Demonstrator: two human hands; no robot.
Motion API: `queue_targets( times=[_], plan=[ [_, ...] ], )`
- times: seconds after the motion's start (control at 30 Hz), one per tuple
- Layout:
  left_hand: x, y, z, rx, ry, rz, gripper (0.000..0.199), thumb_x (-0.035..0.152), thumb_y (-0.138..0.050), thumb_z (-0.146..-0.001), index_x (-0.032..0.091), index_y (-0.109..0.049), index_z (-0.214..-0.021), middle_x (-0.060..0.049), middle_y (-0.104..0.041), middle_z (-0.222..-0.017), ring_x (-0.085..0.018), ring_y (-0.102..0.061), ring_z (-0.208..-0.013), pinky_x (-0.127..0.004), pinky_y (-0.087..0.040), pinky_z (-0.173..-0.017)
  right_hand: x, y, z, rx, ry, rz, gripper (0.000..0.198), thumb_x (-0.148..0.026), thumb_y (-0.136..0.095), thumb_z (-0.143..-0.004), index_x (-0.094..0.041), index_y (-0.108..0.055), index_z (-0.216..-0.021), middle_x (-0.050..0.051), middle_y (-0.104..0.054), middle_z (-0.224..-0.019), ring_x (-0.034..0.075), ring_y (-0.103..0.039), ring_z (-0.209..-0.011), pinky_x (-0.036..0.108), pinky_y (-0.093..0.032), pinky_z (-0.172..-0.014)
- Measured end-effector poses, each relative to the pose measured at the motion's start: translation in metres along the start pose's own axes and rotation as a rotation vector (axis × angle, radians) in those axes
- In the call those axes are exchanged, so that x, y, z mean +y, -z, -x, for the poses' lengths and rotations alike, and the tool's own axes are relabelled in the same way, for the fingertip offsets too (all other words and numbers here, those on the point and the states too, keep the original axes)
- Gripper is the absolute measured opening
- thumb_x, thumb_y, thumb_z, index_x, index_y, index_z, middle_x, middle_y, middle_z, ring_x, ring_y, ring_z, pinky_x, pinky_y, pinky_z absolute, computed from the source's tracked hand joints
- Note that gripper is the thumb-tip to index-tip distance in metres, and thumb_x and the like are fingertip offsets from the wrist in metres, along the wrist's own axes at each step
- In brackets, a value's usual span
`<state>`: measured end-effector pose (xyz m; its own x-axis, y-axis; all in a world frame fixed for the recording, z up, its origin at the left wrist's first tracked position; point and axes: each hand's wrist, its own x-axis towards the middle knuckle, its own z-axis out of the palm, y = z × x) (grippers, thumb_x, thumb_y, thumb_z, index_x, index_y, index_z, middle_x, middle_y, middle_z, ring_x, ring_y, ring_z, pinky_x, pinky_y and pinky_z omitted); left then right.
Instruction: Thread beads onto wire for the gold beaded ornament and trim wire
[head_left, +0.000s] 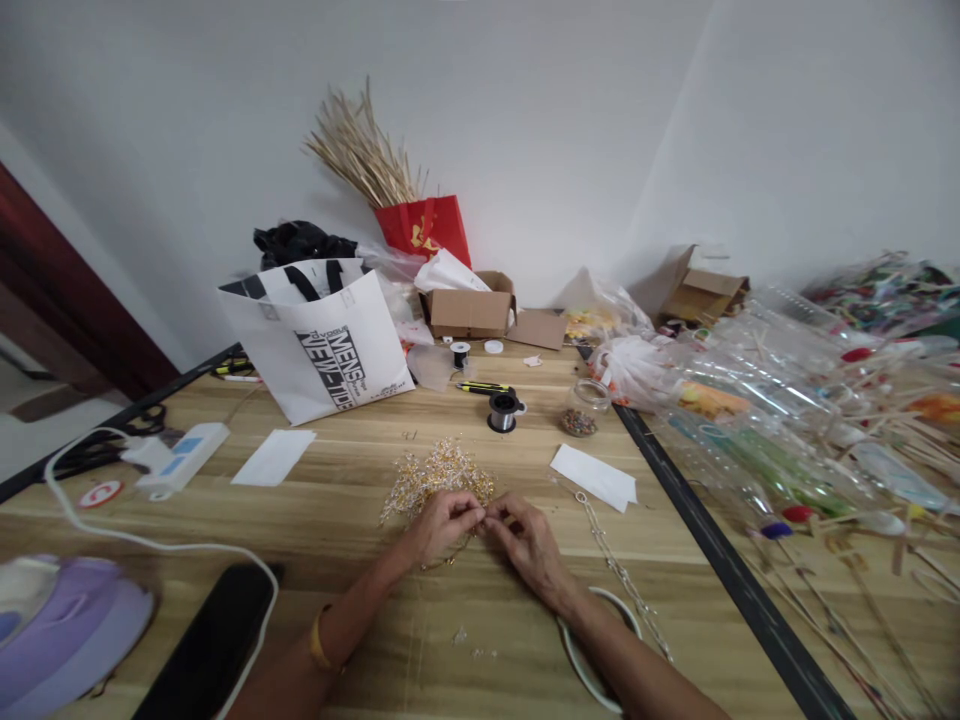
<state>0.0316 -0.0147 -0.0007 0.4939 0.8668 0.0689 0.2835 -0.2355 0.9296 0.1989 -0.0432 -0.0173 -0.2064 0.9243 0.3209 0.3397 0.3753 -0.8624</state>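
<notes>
Your left hand (442, 520) & right hand (525, 540) meet at table centre, near edge, fingertips pinched narrow on a beaded wire piece (439, 478) w/ gold-white beads; it fans out just far of your left knuckles, lying on the wooden table (360, 600). A chain (611, 560) lies right of your right hand, a white bowl (585, 660) under that wrist. Wire spool (504, 410) & bead jar (581, 410) sit farther back, white paper bag (322, 340) far left, paper slip (596, 476) to the right.
</notes>
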Motion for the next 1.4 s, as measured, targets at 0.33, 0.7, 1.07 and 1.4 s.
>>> queue_targets(
  times=[0.33,0.7,1.07,1.4],
  plan=[
    [0.003,0.001,0.001,-0.006,0.012,0.036,0.028,0.035,-0.053,-0.079,0.012,-0.061,-0.066,-0.001,-0.062,-0.062,-0.012,-0.056,-0.061,-0.021,-0.042,-0.060,0.003,-0.002,0.000,0.015,0.009,-0.021,0.012,-0.025,-0.053,-0.082,-0.017,-0.059,-0.074,0.001,-0.060,-0.069,0.013,-0.055,-0.064,0.022,-0.041,-0.056],
    [-0.003,-0.001,0.000,0.002,0.020,0.055,0.027,0.033,-0.053,-0.079,0.011,-0.061,-0.066,-0.003,-0.063,-0.063,-0.013,-0.056,-0.062,-0.022,-0.043,-0.061,0.002,-0.001,0.001,-0.006,0.061,0.015,0.013,-0.022,-0.049,-0.084,-0.018,-0.057,-0.074,0.002,-0.058,-0.070,0.014,-0.053,-0.065,0.024,-0.040,-0.059],
    [-0.008,-0.005,0.001,0.024,0.066,0.084,0.015,0.026,-0.063,-0.070,0.011,-0.060,-0.071,-0.003,-0.061,-0.067,-0.013,-0.056,-0.064,-0.023,-0.044,-0.062,0.004,-0.001,0.000,-0.029,-0.041,-0.043,0.016,-0.027,-0.049,-0.084,-0.016,-0.055,-0.074,0.000,-0.055,-0.066,0.013,-0.050,-0.062,0.022,-0.036,-0.055],
    [0.000,-0.007,0.001,0.137,-0.065,-0.100,0.006,0.014,-0.055,-0.072,0.013,-0.060,-0.068,-0.002,-0.061,-0.069,-0.012,-0.055,-0.066,-0.021,-0.043,-0.061,-0.001,0.001,-0.003,-0.057,-0.127,-0.199,0.021,-0.034,-0.050,-0.083,-0.016,-0.052,-0.070,-0.001,-0.049,-0.064,0.012,-0.045,-0.062,0.021,-0.035,-0.054]
  ],
)
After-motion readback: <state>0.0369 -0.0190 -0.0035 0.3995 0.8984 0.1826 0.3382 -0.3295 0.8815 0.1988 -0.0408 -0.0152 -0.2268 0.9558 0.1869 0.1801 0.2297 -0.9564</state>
